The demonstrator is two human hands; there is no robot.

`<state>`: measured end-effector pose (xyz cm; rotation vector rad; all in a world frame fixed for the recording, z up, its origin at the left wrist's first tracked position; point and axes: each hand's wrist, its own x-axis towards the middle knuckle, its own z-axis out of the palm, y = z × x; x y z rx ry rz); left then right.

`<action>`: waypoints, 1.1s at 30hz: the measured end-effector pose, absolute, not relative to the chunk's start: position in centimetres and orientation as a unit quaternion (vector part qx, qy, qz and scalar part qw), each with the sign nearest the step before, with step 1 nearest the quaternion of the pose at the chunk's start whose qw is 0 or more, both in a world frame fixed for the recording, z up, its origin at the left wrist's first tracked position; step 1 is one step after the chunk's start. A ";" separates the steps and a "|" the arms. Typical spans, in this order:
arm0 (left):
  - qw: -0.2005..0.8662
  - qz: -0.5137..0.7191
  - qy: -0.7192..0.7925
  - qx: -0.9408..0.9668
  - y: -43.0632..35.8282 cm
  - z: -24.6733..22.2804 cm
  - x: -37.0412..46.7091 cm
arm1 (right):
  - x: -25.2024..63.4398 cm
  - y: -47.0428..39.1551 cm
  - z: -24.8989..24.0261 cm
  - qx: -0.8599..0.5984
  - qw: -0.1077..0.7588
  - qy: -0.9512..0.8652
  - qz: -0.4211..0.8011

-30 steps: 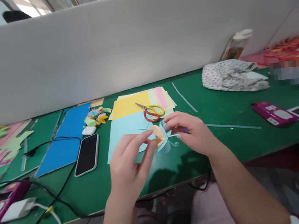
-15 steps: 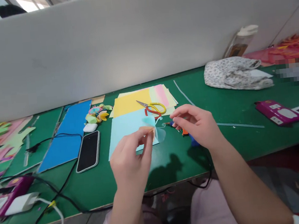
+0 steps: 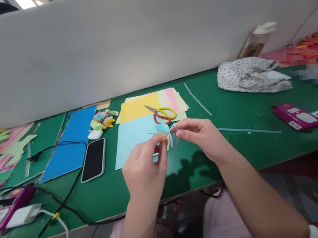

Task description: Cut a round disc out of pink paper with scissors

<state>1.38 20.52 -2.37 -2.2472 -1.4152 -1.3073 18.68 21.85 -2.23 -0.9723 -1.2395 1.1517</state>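
Observation:
My left hand [image 3: 146, 160] pinches the peach-coloured base of a small paper flower [image 3: 163, 128] with light-blue petals. From the right, my right hand [image 3: 196, 132] reaches the flower, thumb and forefinger closed at its pale curled strands. A light-blue sheet [image 3: 130, 141] lies under and behind the flower. Just beyond the hands, scissors [image 3: 162, 113] with red and yellow handles rest on a stack of coloured paper [image 3: 138, 109].
To the left are a phone [image 3: 93, 160], a white case [image 3: 95, 134], paper flowers [image 3: 103, 120], a blue board [image 3: 73, 139] and cables. On the right lie glue strips [image 3: 251, 130], a patterned cloth [image 3: 245, 76], a purple device [image 3: 296, 116] and a bottle [image 3: 258, 40].
My right hand has moved left to the flower's strands, and the blue and orange tool beside it no longer shows. My left hand has shifted slightly right with the flower.

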 end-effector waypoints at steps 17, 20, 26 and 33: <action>0.072 -0.440 -0.474 -0.759 20.4 -2.2 1.3 | 18.8 21.9 -2.4 -0.403 0.576 -0.511 0.494; 0.071 -0.442 -0.473 -0.759 20.4 -2.1 1.3 | 18.9 21.9 -2.3 -0.402 0.579 -0.506 0.498; 0.057 -0.443 -0.479 -0.756 20.3 -1.9 1.3 | 18.9 21.8 -2.0 -0.387 0.590 -0.479 0.522; 0.057 -0.440 -0.485 -0.754 20.4 -2.0 1.3 | 18.9 21.8 -2.0 -0.383 0.594 -0.451 0.545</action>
